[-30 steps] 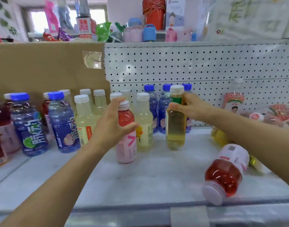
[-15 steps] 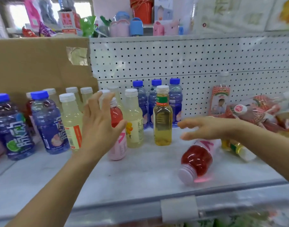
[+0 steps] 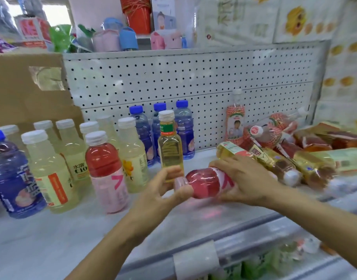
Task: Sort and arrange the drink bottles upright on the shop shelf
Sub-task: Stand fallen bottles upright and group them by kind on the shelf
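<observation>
The red bottle (image 3: 204, 181) lies sideways at the shelf (image 3: 72, 229) front, along nine-to-three o'clock, my right hand (image 3: 246, 178) curled over its label end, my left hand (image 3: 163, 190) pinching the cap at nine, nearer for tipping it upright.

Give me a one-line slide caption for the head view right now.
Left hand and right hand grip a sideways red bottle near the upright yellow bottle.

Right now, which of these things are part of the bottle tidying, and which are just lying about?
Part of the job:
- lying red bottle, held by the left hand and right hand
- upright red bottle
- upright tea bottle
- toppled bottles
- shelf

Just there:
- cardboard
- red bucket
- pegboard
</observation>
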Tool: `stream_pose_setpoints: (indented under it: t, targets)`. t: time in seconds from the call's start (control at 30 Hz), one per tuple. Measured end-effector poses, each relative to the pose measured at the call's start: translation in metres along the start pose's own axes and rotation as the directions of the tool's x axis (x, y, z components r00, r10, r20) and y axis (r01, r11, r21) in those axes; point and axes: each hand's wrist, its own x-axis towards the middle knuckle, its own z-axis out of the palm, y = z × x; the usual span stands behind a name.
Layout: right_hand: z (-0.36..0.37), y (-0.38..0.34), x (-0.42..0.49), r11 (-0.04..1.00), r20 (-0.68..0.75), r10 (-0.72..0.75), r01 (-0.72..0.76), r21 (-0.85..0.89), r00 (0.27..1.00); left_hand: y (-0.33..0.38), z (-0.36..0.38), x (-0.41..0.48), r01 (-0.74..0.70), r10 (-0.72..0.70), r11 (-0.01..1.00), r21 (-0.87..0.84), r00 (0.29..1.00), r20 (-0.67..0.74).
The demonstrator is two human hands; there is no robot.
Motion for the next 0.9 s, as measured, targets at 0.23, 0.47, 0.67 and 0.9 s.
stream_pose_setpoints:
  t: [0.23,0.47,0.67,0.9]
  targets:
    - [0.007,-0.034,0.019,0.6,0.011,0.148,-0.099,0.794,0.989,0.034,0.042,0.053,-0.228,0.206,0.973,-0.033,0.926,-0.315]
    - [-0.024,0.047,0.002,0.986,0.148,0.157,-0.148,-0.074,0.976,0.029,0.043,0.094,-0.199,0.227,0.974,0.11,0.884,-0.41]
    - [-0.014,0.075,-0.02,0.962,0.206,0.136,-0.079,-0.262,0.969,0.022,0.039,0.111,-0.043,0.169,0.973,0.226,0.804,-0.57]
    - [-0.033,0.07,-0.003,0.943,0.258,0.07,0.021,-0.333,0.964,0.018,0.042,0.108,0.008,0.223,0.945,0.328,0.719,-0.658]
